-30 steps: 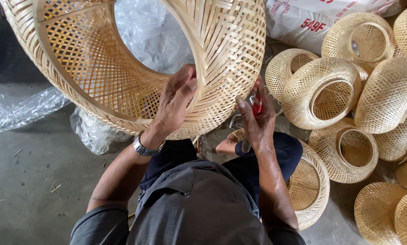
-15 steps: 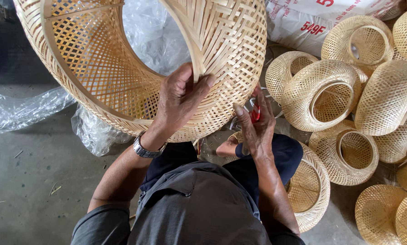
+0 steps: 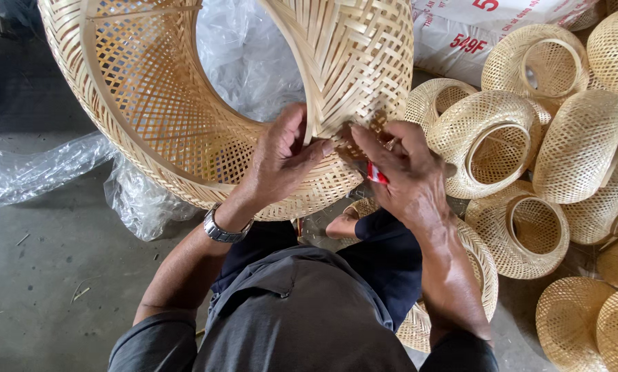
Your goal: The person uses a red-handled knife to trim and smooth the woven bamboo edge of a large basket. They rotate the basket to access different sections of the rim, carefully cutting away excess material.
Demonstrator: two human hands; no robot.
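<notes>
Closing in from 1 second ago: right hand [image 3: 409,176], red-handled tool tucked in its fingers, now meets left hand [image 3: 281,158] pinching large woven bamboo shade [image 3: 185,117] rim strip.

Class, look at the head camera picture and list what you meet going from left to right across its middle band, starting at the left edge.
Clear plastic sheet → wristwatch → left hand on the big woven basket → right hand with a red tool → pile of small woven baskets.
</notes>
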